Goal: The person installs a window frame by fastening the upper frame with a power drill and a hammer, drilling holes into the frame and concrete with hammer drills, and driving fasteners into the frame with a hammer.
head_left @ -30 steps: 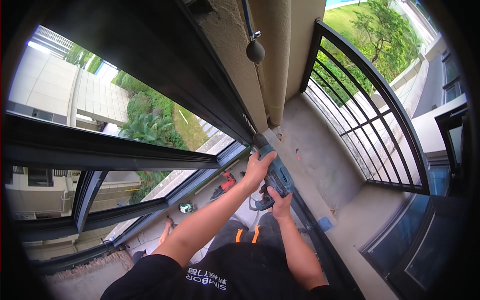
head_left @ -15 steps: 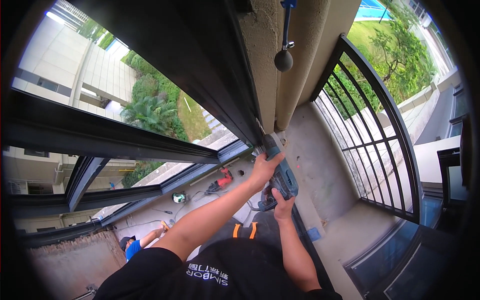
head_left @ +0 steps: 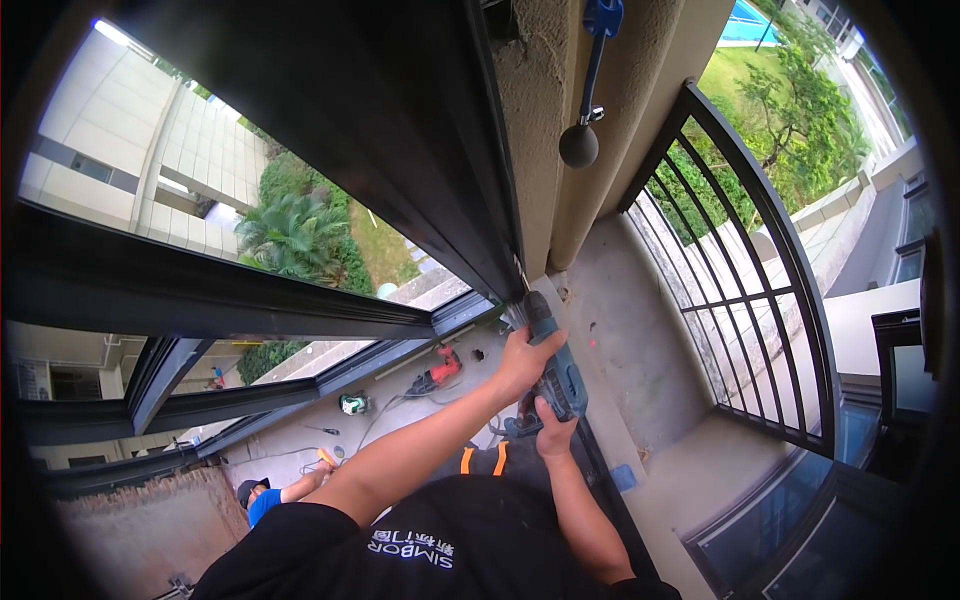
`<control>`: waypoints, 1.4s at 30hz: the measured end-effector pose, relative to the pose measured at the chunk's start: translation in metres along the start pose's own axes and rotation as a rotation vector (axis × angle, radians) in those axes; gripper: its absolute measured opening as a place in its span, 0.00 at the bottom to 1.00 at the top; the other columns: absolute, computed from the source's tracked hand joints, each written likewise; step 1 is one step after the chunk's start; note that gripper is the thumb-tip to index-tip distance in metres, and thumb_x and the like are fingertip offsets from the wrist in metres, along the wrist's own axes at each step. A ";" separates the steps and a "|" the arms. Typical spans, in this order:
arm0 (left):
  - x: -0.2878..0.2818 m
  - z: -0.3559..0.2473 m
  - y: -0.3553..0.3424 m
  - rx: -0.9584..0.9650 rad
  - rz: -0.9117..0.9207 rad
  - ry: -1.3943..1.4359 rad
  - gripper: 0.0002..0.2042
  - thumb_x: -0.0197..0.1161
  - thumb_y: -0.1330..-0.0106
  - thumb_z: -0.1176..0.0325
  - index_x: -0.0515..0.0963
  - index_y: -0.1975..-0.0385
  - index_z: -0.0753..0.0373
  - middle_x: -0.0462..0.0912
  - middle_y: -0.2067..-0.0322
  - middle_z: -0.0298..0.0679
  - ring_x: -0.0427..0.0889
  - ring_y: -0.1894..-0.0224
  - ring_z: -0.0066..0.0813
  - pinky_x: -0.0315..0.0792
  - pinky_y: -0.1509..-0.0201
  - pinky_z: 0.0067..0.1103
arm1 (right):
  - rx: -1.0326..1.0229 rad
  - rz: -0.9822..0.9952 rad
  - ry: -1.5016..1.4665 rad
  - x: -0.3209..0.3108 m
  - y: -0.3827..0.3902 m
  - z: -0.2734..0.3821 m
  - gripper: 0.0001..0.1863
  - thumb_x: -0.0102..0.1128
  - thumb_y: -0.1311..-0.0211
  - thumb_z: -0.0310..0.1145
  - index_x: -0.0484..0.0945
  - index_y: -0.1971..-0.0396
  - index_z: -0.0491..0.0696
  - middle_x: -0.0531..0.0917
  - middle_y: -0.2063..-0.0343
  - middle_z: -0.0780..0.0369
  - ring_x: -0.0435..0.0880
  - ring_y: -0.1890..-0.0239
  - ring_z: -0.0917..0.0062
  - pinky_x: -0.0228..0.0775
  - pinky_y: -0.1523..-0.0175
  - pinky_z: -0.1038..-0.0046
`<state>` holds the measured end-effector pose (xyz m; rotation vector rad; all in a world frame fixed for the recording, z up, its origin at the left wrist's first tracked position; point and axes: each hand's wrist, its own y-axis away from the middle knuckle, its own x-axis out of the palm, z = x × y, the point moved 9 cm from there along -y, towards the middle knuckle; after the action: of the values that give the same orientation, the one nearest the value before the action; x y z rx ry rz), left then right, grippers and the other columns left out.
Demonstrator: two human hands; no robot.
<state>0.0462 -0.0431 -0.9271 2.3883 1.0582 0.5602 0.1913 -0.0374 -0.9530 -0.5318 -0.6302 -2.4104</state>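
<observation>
Teal power drill [head_left: 556,362]: left hand [head_left: 524,358] clamped round body, right hand [head_left: 552,435] gripping handle; bit against dark window frame [head_left: 440,170].

This is a building site on an upper-floor balcony of a residential block, with fitting-out work under way. A dark metal window frame [head_left: 300,300] runs along bare, rough-plastered wall [head_left: 530,150], and the balcony floor [head_left: 650,300] is raw grey concrete. A black barred railing [head_left: 740,280] closes the outer edge, with lawn and trees [head_left: 800,110] far below. On the concrete lower down lie a red power tool [head_left: 440,368], a cable and small bits of kit, and another person in a blue top [head_left: 262,500] crouches there. Pale neighbouring buildings [head_left: 150,130] stand beyond the glass.
</observation>
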 end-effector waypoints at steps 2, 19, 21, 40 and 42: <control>0.000 0.000 -0.001 0.007 -0.008 -0.023 0.19 0.70 0.31 0.59 0.80 0.52 0.70 0.84 0.61 0.36 0.82 0.61 0.22 0.77 0.55 0.24 | -0.010 -0.012 -0.001 -0.001 0.000 -0.001 0.11 0.66 0.37 0.24 0.80 0.54 0.41 0.86 0.67 0.63 0.86 0.68 0.77 0.78 0.58 0.74; 0.001 0.000 -0.003 0.034 -0.027 0.052 0.14 0.69 0.30 0.62 0.79 0.61 0.69 0.82 0.68 0.34 0.80 0.67 0.20 0.76 0.61 0.22 | -0.036 -0.023 0.095 0.000 -0.004 0.019 0.15 0.67 0.39 0.27 0.80 0.53 0.41 0.86 0.67 0.62 0.86 0.68 0.77 0.79 0.60 0.75; 0.001 0.000 -0.003 0.035 -0.022 0.055 0.14 0.69 0.30 0.62 0.79 0.61 0.68 0.82 0.68 0.34 0.80 0.67 0.20 0.76 0.61 0.22 | -0.012 -0.015 0.095 -0.002 -0.004 0.012 0.16 0.68 0.40 0.26 0.80 0.52 0.41 0.86 0.66 0.62 0.86 0.67 0.77 0.79 0.59 0.75; -0.002 0.002 -0.003 0.033 -0.028 0.112 0.13 0.71 0.31 0.64 0.80 0.62 0.68 0.82 0.69 0.33 0.80 0.69 0.20 0.76 0.63 0.22 | -0.039 -0.082 0.122 -0.002 0.000 0.006 0.16 0.70 0.40 0.26 0.80 0.52 0.42 0.86 0.65 0.64 0.86 0.68 0.78 0.79 0.61 0.76; 0.000 0.000 -0.002 0.032 -0.024 0.121 0.13 0.71 0.31 0.63 0.80 0.62 0.68 0.83 0.69 0.33 0.80 0.69 0.20 0.76 0.63 0.22 | -0.021 -0.074 0.125 -0.016 -0.005 -0.004 0.18 0.72 0.41 0.27 0.80 0.51 0.42 0.86 0.64 0.63 0.87 0.68 0.79 0.81 0.60 0.75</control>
<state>0.0451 -0.0421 -0.9282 2.3917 1.1539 0.6920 0.1992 -0.0295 -0.9658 -0.3685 -0.5799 -2.4998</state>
